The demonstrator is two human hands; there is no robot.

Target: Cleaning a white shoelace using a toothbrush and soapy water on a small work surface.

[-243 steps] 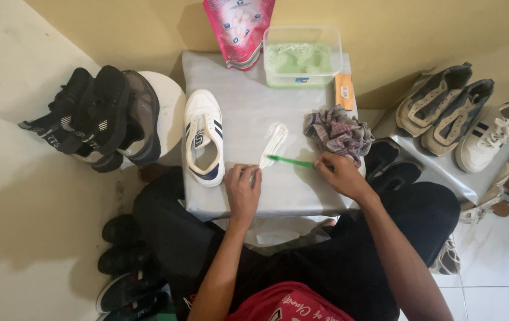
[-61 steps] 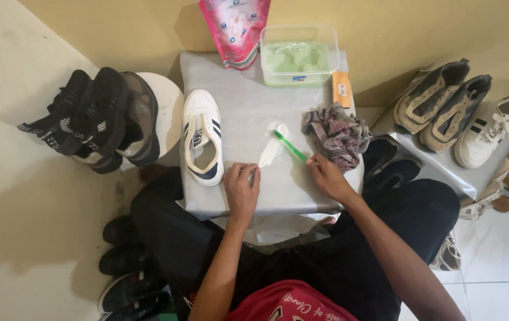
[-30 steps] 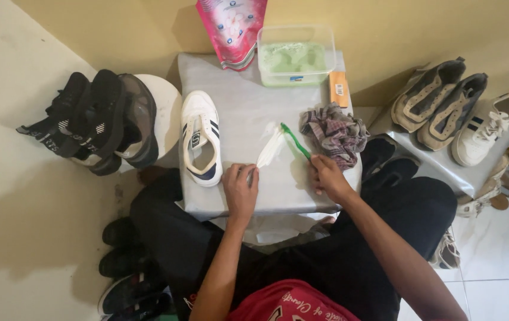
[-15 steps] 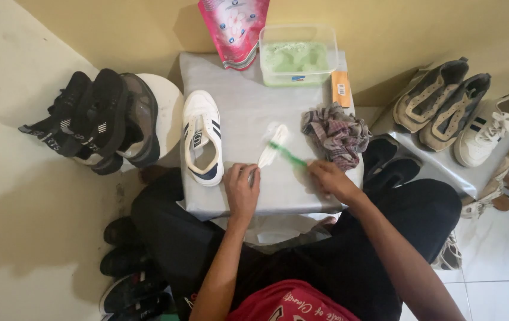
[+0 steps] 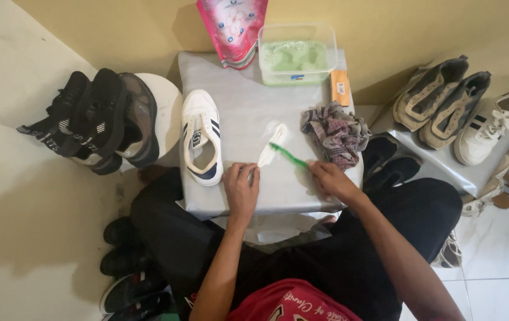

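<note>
Scrubbing step: right hand [image 5: 330, 180] pinches the green toothbrush [image 5: 289, 156] over the white insole [image 5: 271, 145]; left hand [image 5: 241, 187] fingers press its near end.

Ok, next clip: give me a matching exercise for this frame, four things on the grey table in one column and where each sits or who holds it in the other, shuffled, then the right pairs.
Things:
1. green toothbrush
2. white sneaker
3. checked cloth
4. clear tub

Places or states:
A. lying at the left edge of the grey table
B. at the back edge, by the wall, with pale green content
C. held in the right hand
D. bunched up at the right side, beyond the right hand

Pairs: 1-C, 2-A, 3-D, 4-B
</note>
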